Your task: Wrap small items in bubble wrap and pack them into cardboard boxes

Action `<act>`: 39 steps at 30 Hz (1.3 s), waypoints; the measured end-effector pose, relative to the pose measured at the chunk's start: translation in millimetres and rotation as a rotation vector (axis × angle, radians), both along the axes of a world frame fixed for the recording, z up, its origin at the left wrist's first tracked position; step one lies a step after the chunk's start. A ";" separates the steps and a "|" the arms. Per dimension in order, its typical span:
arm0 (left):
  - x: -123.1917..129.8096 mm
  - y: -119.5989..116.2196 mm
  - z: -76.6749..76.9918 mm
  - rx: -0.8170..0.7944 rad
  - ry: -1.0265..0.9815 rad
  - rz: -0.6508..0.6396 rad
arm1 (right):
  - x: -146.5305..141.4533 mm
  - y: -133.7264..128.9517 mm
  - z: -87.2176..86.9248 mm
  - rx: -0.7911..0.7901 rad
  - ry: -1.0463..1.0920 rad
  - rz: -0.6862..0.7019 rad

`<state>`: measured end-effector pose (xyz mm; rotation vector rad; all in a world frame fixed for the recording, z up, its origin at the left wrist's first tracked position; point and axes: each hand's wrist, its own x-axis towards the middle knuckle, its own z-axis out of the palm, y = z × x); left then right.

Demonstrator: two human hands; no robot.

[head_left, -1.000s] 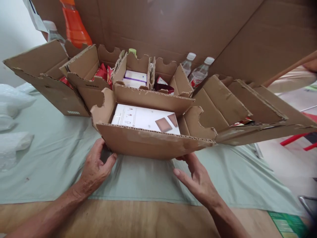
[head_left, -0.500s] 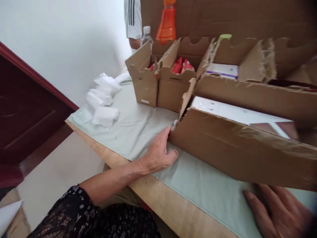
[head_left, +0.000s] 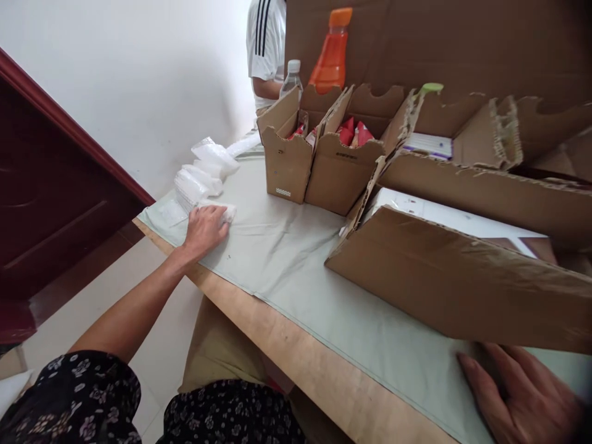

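Note:
At the far left of the table, my left hand (head_left: 206, 230) is closed over the nearest roll of bubble wrap (head_left: 230, 213). My fingers bend across its top and the thumb lies along the right side; the hand covers much of the roll. More clear bubble wrap rolls (head_left: 198, 181) lie just behind it against the wall. At the lower right, my right hand (head_left: 522, 394) rests on the cloth with fingers apart and nothing in it. It is close to the front of a long cardboard box (head_left: 435, 277), whose lower edge hides some fingertips. A white flat box (head_left: 444, 213) lies inside.
Cardboard bins (head_left: 340, 172) with red packets (head_left: 355, 132) stand behind. An orange bottle (head_left: 332, 55) and a clear bottle (head_left: 292, 77) rise beyond them. A person in a white striped sleeve (head_left: 267, 40) is at the back. Pale green cloth (head_left: 277, 246) covers the wooden table.
My left hand has left the corner of the long cardboard box and moved left onto the nearest bubble wrap roll. My right hand has stayed in place. The view has shifted slightly.

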<state>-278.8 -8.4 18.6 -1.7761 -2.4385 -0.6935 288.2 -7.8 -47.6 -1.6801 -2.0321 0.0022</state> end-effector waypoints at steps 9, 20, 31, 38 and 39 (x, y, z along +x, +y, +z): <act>66.6 -57.9 46.6 0.190 -0.465 -0.093 | -35.7 -48.2 40.1 0.127 0.168 -0.051; 228.1 -102.1 33.0 -0.341 -1.474 -0.525 | -167.9 -125.3 67.5 -0.121 0.522 0.368; 220.3 -89.9 13.6 -0.369 -1.335 -0.350 | -93.2 -107.3 49.3 -0.226 0.901 -0.113; 216.4 -80.3 5.2 -0.377 -1.173 -0.308 | -100.5 -115.3 58.1 0.047 0.391 0.025; 217.0 -80.1 5.0 -0.381 -1.164 -0.309 | -108.3 -113.2 58.4 0.020 0.297 0.109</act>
